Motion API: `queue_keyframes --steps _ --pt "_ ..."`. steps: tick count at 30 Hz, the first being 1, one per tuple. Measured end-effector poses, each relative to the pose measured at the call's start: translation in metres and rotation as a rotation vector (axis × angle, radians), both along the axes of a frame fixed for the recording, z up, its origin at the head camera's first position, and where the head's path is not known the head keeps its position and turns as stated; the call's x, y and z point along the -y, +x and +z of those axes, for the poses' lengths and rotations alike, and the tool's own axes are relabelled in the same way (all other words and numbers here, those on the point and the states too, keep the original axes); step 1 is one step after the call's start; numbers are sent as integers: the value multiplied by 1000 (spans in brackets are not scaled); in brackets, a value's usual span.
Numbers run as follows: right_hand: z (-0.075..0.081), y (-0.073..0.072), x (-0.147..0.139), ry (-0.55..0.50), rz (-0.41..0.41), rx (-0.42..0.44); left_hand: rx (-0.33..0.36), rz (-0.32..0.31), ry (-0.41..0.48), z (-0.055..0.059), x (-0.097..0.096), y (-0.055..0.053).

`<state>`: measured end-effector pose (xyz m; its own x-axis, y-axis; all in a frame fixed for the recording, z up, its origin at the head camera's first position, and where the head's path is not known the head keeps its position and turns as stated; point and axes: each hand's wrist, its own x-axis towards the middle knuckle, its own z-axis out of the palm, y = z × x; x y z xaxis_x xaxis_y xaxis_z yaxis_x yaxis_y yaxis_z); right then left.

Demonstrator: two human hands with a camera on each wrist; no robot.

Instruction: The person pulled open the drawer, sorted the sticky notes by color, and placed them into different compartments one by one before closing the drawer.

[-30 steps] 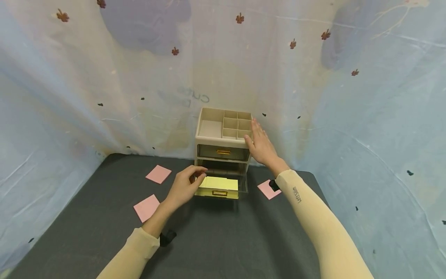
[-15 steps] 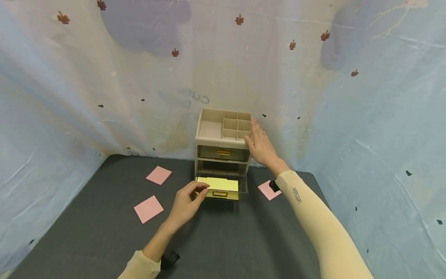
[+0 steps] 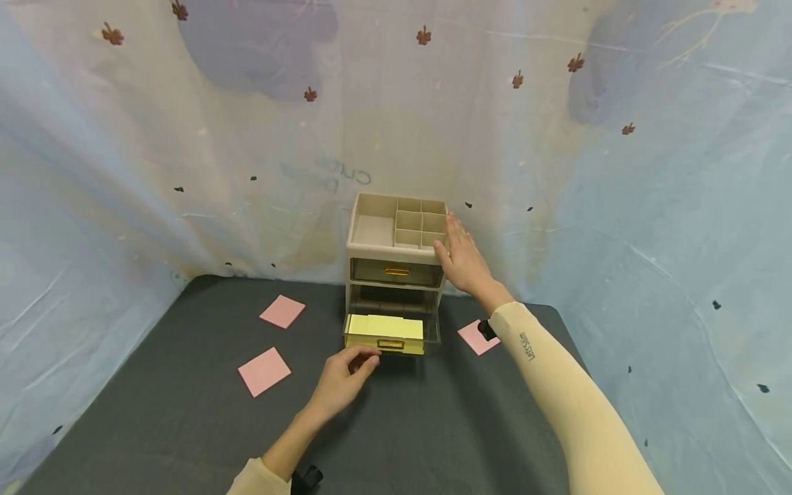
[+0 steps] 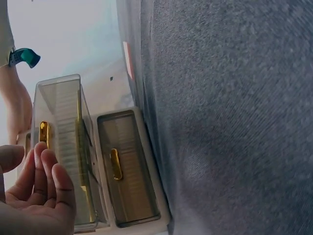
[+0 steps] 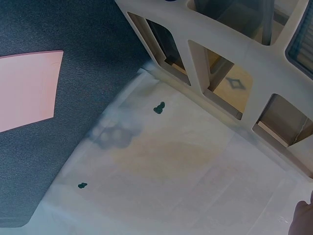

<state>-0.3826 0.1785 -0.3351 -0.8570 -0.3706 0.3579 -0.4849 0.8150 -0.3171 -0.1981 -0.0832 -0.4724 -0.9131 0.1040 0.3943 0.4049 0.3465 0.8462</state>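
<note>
A small beige drawer cabinet (image 3: 365, 249) stands at the back of the table, its divided top tray uncovered. Its middle drawer is pulled out and holds stacked yellow sticky notes (image 3: 386, 326). My left hand (image 3: 342, 379) is in front of this drawer, fingers bent, nothing between thumb and fingers. In the left wrist view, its fingertips (image 4: 42, 146) are right at the gold handle (image 4: 44, 130). My right hand (image 3: 467, 262) lies along the cabinet's top right side with fingers extended. Only a bit of that hand shows at the right wrist view's corner.
Pink sticky notes lie on the dark table (image 3: 204, 412): one far left (image 3: 282, 311), one nearer left (image 3: 264, 372), and one right (image 3: 473, 337), partly behind my right wrist. A closed upper drawer (image 3: 371, 270) sits above the pulled-out one. Patterned cloth (image 3: 247, 137) hangs behind.
My left hand has moved from the drawer's left edge down and toward its front, below the handle, uncovering the left end of the yellow notes. My right hand has stayed on the cabinet.
</note>
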Motion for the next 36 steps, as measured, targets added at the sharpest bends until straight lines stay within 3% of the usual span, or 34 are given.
queue_keyframes --steps 7,14,26,36 --pt "0 -1 0 2 -7 14 147 -19 17 -7 -3 -6" --pt "1 1 1 2 0 3 280 -61 113 -8 -8 -12" --pt "-1 0 0 -3 -4 9 344 -109 243 -11 -14 -20" --pt "0 0 0 -6 -6 5 367 -91 294 -9 -18 -20"
